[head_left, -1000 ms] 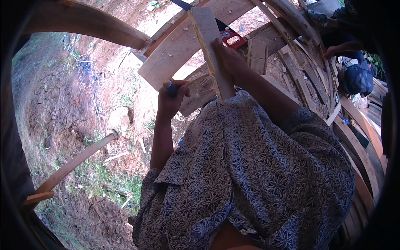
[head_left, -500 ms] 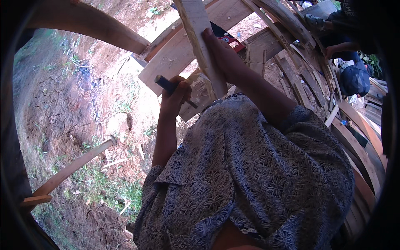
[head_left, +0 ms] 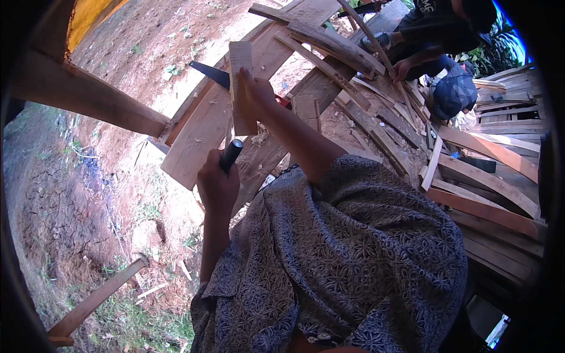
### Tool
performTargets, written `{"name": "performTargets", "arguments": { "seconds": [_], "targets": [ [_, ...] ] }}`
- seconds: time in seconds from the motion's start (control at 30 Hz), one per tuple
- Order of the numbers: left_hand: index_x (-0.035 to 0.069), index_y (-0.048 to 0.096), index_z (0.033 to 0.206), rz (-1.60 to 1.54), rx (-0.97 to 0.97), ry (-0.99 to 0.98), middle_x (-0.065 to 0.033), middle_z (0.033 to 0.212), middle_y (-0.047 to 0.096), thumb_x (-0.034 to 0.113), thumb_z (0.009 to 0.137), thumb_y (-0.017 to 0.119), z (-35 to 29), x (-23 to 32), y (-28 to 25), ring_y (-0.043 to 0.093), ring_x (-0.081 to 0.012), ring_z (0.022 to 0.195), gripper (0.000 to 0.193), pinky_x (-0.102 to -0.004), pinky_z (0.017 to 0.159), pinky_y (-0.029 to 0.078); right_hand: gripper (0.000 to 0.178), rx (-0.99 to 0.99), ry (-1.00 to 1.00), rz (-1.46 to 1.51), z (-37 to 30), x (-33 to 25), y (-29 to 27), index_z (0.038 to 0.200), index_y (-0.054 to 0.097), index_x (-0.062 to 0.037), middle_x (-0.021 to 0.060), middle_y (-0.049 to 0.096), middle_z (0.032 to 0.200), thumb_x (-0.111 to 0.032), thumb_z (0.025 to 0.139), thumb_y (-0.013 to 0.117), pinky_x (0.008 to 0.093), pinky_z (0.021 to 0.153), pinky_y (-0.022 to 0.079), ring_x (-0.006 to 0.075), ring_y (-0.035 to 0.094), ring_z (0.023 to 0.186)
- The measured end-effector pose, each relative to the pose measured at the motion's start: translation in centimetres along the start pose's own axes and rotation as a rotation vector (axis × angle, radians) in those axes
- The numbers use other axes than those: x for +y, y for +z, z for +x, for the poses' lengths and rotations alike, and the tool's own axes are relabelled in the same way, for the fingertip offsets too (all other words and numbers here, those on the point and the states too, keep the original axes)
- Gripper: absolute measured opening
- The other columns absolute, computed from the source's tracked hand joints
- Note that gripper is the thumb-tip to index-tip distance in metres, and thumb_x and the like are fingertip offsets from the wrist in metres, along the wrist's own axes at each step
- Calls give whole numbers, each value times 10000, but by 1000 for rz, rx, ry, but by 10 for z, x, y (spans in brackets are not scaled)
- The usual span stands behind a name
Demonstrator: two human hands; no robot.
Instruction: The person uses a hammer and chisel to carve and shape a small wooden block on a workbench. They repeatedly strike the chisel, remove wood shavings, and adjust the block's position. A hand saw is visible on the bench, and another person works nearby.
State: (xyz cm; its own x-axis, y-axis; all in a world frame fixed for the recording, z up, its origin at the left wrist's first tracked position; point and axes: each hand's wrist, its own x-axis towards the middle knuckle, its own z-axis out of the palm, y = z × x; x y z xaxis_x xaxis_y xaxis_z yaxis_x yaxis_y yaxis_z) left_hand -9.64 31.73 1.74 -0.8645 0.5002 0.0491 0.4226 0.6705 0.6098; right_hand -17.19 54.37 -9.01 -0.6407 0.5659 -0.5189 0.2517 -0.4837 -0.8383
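Observation:
My left hand (head_left: 218, 183) is closed round the dark round handle of what looks like a chisel (head_left: 232, 154); the light butt end points up and the blade is hidden. Just above it, my right hand (head_left: 256, 91) grips a short, pale wooden board (head_left: 240, 56), held tilted over the bench planks. The board's lower end comes down close to the chisel handle. Behind the board a handsaw (head_left: 210, 75) rests on the planks, its dark blade sticking out to the left and part of its red handle showing right of my wrist.
A wide plank (head_left: 185, 162) runs diagonally beneath my hands. Wood strips (head_left: 376, 132) and curved boards (head_left: 491, 182) crowd the right side. A thick beam (head_left: 94, 97) juts in at left. Another person's hand (head_left: 403, 69) holds a long strip at upper right, near a dark blue cap (head_left: 453, 91).
The board has turned more upright and its lower end has drawn away from my body. My left hand has rolled, so the chisel's butt now points up and right instead of left. The view has shifted right.

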Motion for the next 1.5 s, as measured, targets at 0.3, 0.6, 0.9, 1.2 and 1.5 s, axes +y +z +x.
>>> {"name": "performTargets", "arguments": {
  "seconds": [0.3,0.6,0.9,1.2,1.5],
  "targets": [
    [88,695,1056,101,-28,-8,-193,847,723,152,888,755,-8,9,-21,729,-410,828,190,-477,737,558,620,-209,-80,103,-24,-44,5,1066,720,44,81,700,868,-569,1003,652,314,627,552,154,687,728],
    [-35,661,1334,-819,-435,-367,-144,1140,771,493,1053,560,-14,-84,-8,539,-85,622,606,-270,564,412,565,-704,-216,-94,-80,-14,-5,1140,722,14,22,696,891,-533,1050,609,237,668,523,55,649,815],
    [-25,636,1184,-1228,-606,-542,26,665,463,456,1074,582,-1,-86,26,431,-73,483,497,-250,461,337,570,-659,-390,-72,-88,-6,-1,1188,733,36,113,751,975,-505,1025,656,332,807,558,142,698,939],
    [31,704,927,-718,-624,-407,-28,675,641,302,1046,661,7,-65,26,499,-75,500,300,-251,484,366,657,-632,-296,-263,-114,16,-30,1217,686,48,118,729,1025,-554,957,722,323,845,552,185,700,960],
    [42,702,887,-694,-559,-446,-7,713,661,199,995,728,-10,-73,29,580,-74,582,193,-242,540,436,816,-315,213,-136,-110,63,-19,1214,690,62,169,721,1040,-697,914,674,357,820,571,235,709,963]
  ]
}}
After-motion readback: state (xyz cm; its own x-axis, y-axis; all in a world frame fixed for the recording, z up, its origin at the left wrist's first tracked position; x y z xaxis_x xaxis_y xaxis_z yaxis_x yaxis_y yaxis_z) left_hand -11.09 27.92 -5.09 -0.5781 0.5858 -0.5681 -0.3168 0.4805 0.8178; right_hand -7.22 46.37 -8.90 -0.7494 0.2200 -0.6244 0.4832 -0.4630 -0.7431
